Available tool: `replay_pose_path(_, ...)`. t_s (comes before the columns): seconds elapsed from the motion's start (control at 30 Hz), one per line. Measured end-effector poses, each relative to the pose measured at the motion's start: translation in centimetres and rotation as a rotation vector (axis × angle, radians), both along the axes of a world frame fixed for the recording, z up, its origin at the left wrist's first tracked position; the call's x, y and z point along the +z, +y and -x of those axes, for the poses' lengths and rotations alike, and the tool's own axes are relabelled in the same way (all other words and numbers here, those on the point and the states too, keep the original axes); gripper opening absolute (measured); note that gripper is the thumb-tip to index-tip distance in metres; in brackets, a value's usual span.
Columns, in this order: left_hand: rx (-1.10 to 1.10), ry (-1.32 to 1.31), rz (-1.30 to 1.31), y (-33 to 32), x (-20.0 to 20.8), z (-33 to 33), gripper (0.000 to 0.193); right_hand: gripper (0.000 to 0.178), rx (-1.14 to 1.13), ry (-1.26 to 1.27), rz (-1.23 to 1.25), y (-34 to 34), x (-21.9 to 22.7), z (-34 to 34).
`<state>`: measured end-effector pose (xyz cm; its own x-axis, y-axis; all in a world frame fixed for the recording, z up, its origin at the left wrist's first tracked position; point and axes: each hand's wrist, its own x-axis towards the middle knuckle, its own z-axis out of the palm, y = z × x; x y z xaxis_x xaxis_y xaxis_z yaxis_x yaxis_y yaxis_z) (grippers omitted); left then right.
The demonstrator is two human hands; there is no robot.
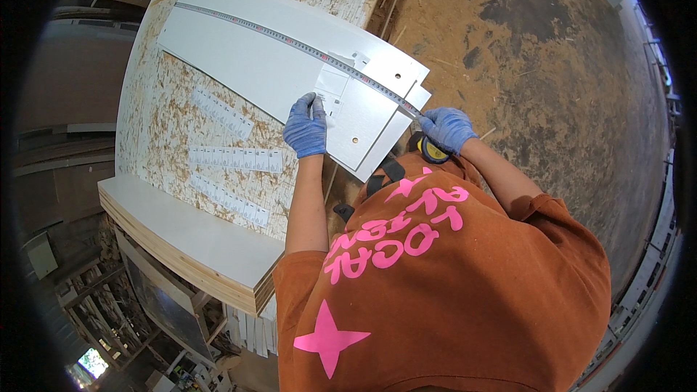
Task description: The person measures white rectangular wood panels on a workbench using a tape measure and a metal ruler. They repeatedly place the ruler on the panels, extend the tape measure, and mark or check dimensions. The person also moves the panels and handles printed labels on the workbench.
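A long white board [247,51] lies slantwise on the worktable, with a shorter white piece bearing round holes at its near right end. Across its length runs the metal blade of a tape measure [290,41]. My right hand [446,129], in a blue glove, is closed on the blade past the board's near end; the black and yellow tape case [433,149] hangs just beneath. My gloved left hand [306,127] rests at the board's near edge, thumb and fingers pinched at a white label sheet [332,86] lying on the board.
Several strips of white labels [236,159] lie on the worn chipboard tabletop [163,112] to the left. A stack of white-faced panels [192,229] stands at the near left. The dusty brown floor [523,65] stretches to the right of the table.
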<state>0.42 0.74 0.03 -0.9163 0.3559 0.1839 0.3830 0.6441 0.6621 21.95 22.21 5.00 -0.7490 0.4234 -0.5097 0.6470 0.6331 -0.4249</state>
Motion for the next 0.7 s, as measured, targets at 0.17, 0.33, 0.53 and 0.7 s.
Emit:
replay_pose_path(0.17,0.004,0.010,0.010,0.2,0.2,-0.1,0.024,0.039,0.017,-0.006,0.002,0.2,0.0,0.0)
replay_pose_path(0.33,-0.004,0.096,-0.003,-0.2,-0.9,0.2,0.023,0.036,-0.105,0.173,0.239,0.3,-1.9,-0.6)
replay_pose_path(0.53,0.047,-0.124,-0.457,-1.5,-0.6,0.2,0.028,0.034,-0.265,0.325,0.871,0.4,-1.9,1.0)
replay_pose_path(0.7,0.199,-0.209,-0.648,-5.9,-2.1,-1.9,0.034,0.033,-0.312,0.262,1.043,0.8,-1.0,1.9)
